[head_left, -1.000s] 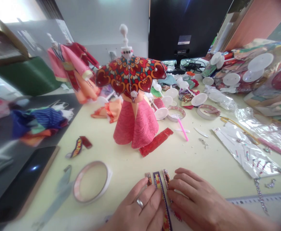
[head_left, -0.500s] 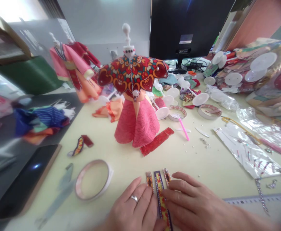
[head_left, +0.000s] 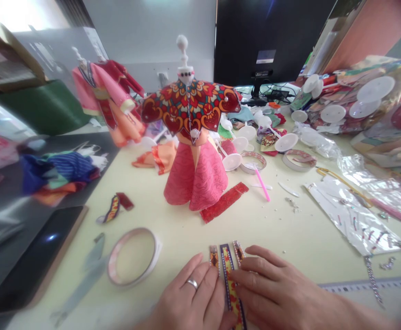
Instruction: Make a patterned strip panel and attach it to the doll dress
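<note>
Three patterned trim strips lie side by side at the table's front. The middle strip (head_left: 230, 279) is yellow and red with dark blue edges, the longest visible. My left hand (head_left: 195, 295), a ring on one finger, lies flat over the lower part of the left strip (head_left: 214, 256). My right hand (head_left: 272, 284) rests with fingers stretched out, covering much of the right strip (head_left: 238, 250) and touching the middle one's edge. Both hands hide the strips' lower ends. Behind them stands a small dress form in a patterned shoulder cape (head_left: 189, 107) and pink skirt (head_left: 196, 178).
A tape roll (head_left: 133, 256) and a phone (head_left: 35, 256) lie to the left. Red glitter fabric (head_left: 224, 202) lies by the skirt. To the right are a pink stick (head_left: 262, 183), a clear bag of beaded pieces (head_left: 354, 215) and a ruler (head_left: 368, 285). A monitor (head_left: 272, 36) stands behind.
</note>
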The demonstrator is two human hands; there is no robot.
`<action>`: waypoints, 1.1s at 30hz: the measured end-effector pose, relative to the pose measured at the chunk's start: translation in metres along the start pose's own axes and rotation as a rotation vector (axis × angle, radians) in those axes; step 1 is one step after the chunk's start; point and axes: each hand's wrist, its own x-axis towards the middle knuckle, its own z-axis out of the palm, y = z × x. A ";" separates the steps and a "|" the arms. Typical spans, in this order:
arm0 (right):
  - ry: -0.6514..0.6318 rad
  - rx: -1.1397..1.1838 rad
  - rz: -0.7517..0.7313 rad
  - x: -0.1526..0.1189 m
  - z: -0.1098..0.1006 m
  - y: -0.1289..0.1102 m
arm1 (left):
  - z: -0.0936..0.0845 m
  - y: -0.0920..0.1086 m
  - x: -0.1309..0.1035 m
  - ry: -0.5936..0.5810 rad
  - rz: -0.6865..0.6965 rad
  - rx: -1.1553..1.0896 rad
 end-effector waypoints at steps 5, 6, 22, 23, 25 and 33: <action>0.075 0.001 0.023 -0.002 -0.002 0.002 | -0.004 -0.002 0.000 -0.026 0.002 -0.023; 0.091 0.006 0.049 -0.003 -0.002 0.003 | -0.006 -0.004 0.001 -0.038 -0.002 -0.025; -0.004 -0.011 0.147 -0.008 0.000 0.010 | -0.007 -0.011 0.001 -0.165 0.003 0.012; -0.006 -0.010 0.146 -0.008 0.000 0.010 | -0.006 -0.011 0.001 -0.158 0.005 0.012; -0.011 -0.004 0.146 -0.007 0.000 0.010 | -0.006 -0.011 0.002 -0.154 0.005 0.011; -0.017 -0.008 0.140 -0.007 0.001 0.010 | -0.006 -0.010 0.001 -0.167 0.015 0.012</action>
